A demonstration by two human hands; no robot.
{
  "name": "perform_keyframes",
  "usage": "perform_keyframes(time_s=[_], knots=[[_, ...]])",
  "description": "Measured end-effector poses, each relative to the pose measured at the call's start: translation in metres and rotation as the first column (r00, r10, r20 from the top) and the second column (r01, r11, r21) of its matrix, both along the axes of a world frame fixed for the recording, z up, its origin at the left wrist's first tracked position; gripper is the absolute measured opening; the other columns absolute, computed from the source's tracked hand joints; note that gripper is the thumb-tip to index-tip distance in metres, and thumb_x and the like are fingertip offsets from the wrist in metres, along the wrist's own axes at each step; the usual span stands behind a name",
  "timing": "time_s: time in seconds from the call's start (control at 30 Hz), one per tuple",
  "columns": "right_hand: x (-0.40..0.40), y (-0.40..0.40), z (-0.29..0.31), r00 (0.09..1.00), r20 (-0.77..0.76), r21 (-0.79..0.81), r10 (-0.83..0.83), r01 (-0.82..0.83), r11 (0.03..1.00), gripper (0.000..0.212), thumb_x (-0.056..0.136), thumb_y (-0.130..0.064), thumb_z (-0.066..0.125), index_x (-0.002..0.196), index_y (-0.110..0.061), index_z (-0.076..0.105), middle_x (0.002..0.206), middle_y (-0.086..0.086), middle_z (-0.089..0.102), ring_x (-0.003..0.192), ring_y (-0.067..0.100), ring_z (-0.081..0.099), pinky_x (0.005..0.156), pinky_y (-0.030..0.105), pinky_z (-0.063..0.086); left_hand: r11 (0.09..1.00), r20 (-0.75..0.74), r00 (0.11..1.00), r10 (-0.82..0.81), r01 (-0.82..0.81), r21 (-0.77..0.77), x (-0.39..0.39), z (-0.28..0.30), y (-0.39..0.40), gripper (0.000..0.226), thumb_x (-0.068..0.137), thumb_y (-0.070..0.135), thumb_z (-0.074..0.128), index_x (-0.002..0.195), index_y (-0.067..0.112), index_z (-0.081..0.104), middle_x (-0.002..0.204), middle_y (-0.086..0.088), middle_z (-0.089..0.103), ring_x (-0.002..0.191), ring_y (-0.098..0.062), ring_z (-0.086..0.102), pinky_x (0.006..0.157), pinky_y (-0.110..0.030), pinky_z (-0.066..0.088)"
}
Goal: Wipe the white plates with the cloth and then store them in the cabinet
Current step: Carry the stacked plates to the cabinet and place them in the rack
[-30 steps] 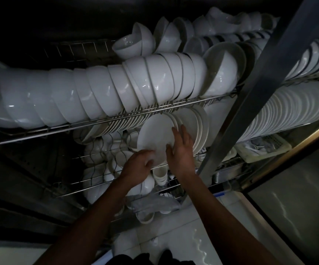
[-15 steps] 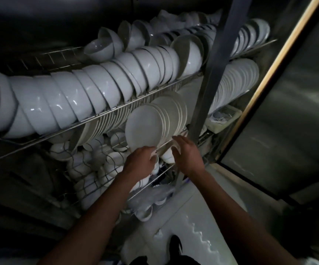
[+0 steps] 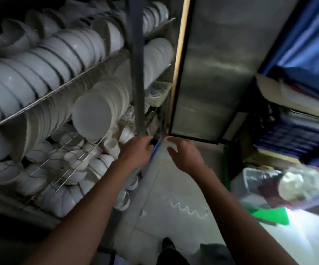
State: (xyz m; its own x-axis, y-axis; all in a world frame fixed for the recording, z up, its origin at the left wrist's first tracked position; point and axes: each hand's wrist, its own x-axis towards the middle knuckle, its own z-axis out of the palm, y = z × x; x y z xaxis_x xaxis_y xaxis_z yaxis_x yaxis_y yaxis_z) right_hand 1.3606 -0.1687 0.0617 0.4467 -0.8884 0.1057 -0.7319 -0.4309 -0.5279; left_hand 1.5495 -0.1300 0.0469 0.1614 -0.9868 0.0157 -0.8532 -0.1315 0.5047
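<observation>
Many plates [image 3: 95,113], bowls [image 3: 40,62] filling cabinet [image 3: 135,73]

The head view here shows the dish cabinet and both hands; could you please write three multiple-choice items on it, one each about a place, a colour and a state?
1. Where do the white bowls stand?
A. on the wire shelf above the row of plates
B. on the floor
C. in the person's left hand

2. What colour is the flat piece on the floor at lower right?
A. red
B. green
C. black

3. How is the cabinet door?
A. shut
B. removed
C. open

Answers: 1 A, the bowls line the shelf over the plates. 2 B, it shows bright green. 3 C, the door stands swung out, with the shelves exposed.
</observation>
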Motion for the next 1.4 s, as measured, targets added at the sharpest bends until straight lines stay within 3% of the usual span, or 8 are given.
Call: perform_keyframes(time_s=[0.17, 0.37, 0.67, 0.8, 1.07, 1.2, 1.27, 1.4], knots=[[-0.085, 0.037, 0.01, 0.975, -0.011, -0.029, -0.22, 0.219, 0.975, 0.039, 0.096, -0.029, 0.06, 0.134, -0.023, 0.06, 0.132, 0.003, 0.065, 0.117, 0.026, 0.061, 0.097, 0.038, 0.05, 0.973, 0.058, 0.972, -0.226, 0.228, -0.026, -0.084, 0.017, -0.01, 0.044, 0.099, 0.032, 0.053, 0.143, 0.028, 0.054, 0.144, -0.003, 0.057, 0.128, -0.027, 0.054, 0.104, -0.037, 0.046], [-0.195, 0.111, 0.019, 0.883, -0.059, -0.047, -0.465, 0.463, 0.885, 0.034, 0.093, -0.022, 0.059, 0.126, -0.02, 0.064, 0.123, 0.005, 0.069, 0.11, 0.028, 0.063, 0.092, 0.041, 0.051, 0.869, 0.117, 0.866, -0.487, 0.493, -0.03, -0.2, 0.025, 0.019, 0.047, 0.097, 0.037, 0.051, 0.143, 0.03, 0.053, 0.145, 0.0, 0.056, 0.129, -0.026, 0.053, 0.103, -0.04, 0.047], [-0.335, 0.33, 0.018, 0.654, -0.008, -0.019, -0.756, 0.756, 0.654, 0.038, 0.094, -0.025, 0.062, 0.131, -0.031, 0.062, 0.132, 0.001, 0.065, 0.119, 0.025, 0.059, 0.099, 0.037, 0.047, 0.662, 0.103, 0.663, -0.741, 0.748, -0.055, -0.352, 0.03, 0.169, 0.043, 0.096, 0.034, 0.056, 0.139, 0.026, 0.057, 0.14, -0.004, 0.06, 0.124, -0.027, 0.058, 0.101, -0.039, 0.048], [-0.377, 0.43, 0.015, 0.55, -0.042, 0.001, -0.834, 0.835, 0.551, 0.037, 0.097, -0.03, 0.057, 0.134, -0.028, 0.059, 0.138, -0.004, 0.061, 0.123, 0.021, 0.056, 0.104, 0.035, 0.044, 0.554, 0.157, 0.553, -0.818, 0.831, -0.036, -0.406, 0.031, 0.252, 0.039, 0.097, 0.036, 0.055, 0.135, 0.029, 0.057, 0.132, -0.007, 0.064, 0.117, -0.032, 0.06, 0.096, -0.042, 0.049], [-0.447, 0.608, 0.042, 0.289, -0.098, -0.02, -0.952, 0.956, 0.292, 0.034, 0.097, -0.028, 0.054, 0.13, -0.026, 0.061, 0.125, 0.002, 0.067, 0.116, 0.026, 0.06, 0.097, 0.039, 0.049, 0.264, 0.212, 0.271, -0.939, 0.963, -0.06, -0.518, 0.049, 0.388, 0.043, 0.101, 0.036, 0.054, 0.143, 0.03, 0.053, 0.137, -0.002, 0.062, 0.126, -0.025, 0.056, 0.103, -0.038, 0.045], [-0.46, 0.668, 0.046, 0.226, -0.131, -0.021, -0.965, 0.973, 0.231, 0.035, 0.096, -0.024, 0.052, 0.13, -0.023, 0.059, 0.131, 0.001, 0.064, 0.12, 0.025, 0.058, 0.098, 0.043, 0.05, 0.14, 0.246, 0.146, -0.958, 0.989, -0.042, -0.557, 0.054, 0.436, 0.038, 0.101, 0.035, 0.051, 0.137, 0.026, 0.057, 0.127, -0.002, 0.066, 0.118, -0.027, 0.059, 0.097, -0.04, 0.049], [-0.466, 0.691, 0.046, 0.168, -0.108, 0.001, -0.98, 0.986, 0.169, 0.04, 0.096, -0.025, 0.053, 0.137, -0.024, 0.057, 0.134, 0.001, 0.062, 0.12, 0.024, 0.057, 0.099, 0.041, 0.05, 0.098, 0.235, 0.102, -0.967, 0.995, -0.029, -0.574, 0.052, 0.453, 0.037, 0.101, 0.035, 0.05, 0.137, 0.026, 0.057, 0.129, 0.0, 0.065, 0.119, -0.026, 0.058, 0.096, -0.038, 0.046], [-0.485, 0.727, 0.042, 0.063, -0.05, 0.07, -0.997, 0.996, 0.059, 0.043, 0.097, -0.025, 0.054, 0.139, -0.028, 0.056, 0.135, -0.001, 0.061, 0.109, 0.028, 0.064, 0.088, 0.043, 0.055, 0.024, 0.214, 0.021, -0.977, 1.0, 0.011, -0.613, 0.041, 0.479, 0.04, 0.102, 0.036, 0.049, 0.141, 0.028, 0.053, 0.139, 0.001, 0.06, 0.125, -0.024, 0.054, 0.099, -0.036, 0.043]])
